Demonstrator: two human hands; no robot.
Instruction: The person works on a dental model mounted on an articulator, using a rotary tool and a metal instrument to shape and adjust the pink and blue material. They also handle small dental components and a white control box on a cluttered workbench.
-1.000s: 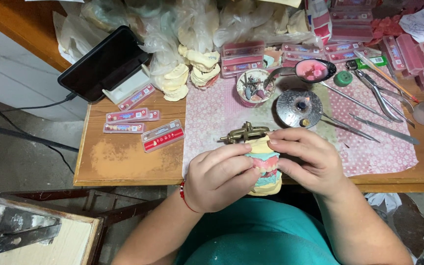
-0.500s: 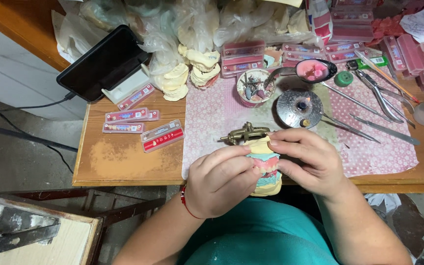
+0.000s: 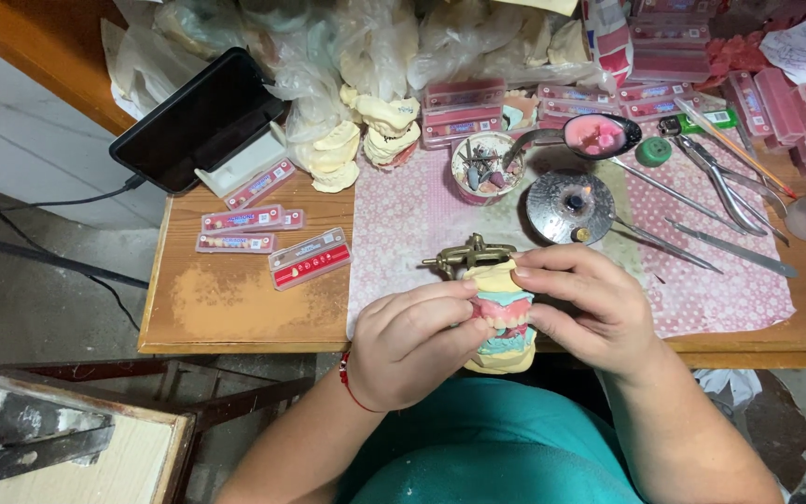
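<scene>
A denture model (image 3: 504, 317), pale plaster casts with pink wax gums and a row of teeth, sits in a brass articulator (image 3: 470, 254). My left hand (image 3: 412, 341) grips its left side. My right hand (image 3: 582, 303) clasps the right side, with fingers over the top cast. I hold it just above the table's near edge, over my teal-clothed lap. The lower cast is partly hidden by my fingers.
On the pink patterned cloth (image 3: 701, 289) lie metal hand tools (image 3: 720, 191), a round metal dish (image 3: 571, 203), a spoon of pink wax (image 3: 599, 135) and a cup of burs (image 3: 485, 168). Tooth strips (image 3: 310, 259), a propped phone (image 3: 200, 121) and bagged plaster casts (image 3: 366, 131) stand to the left and behind.
</scene>
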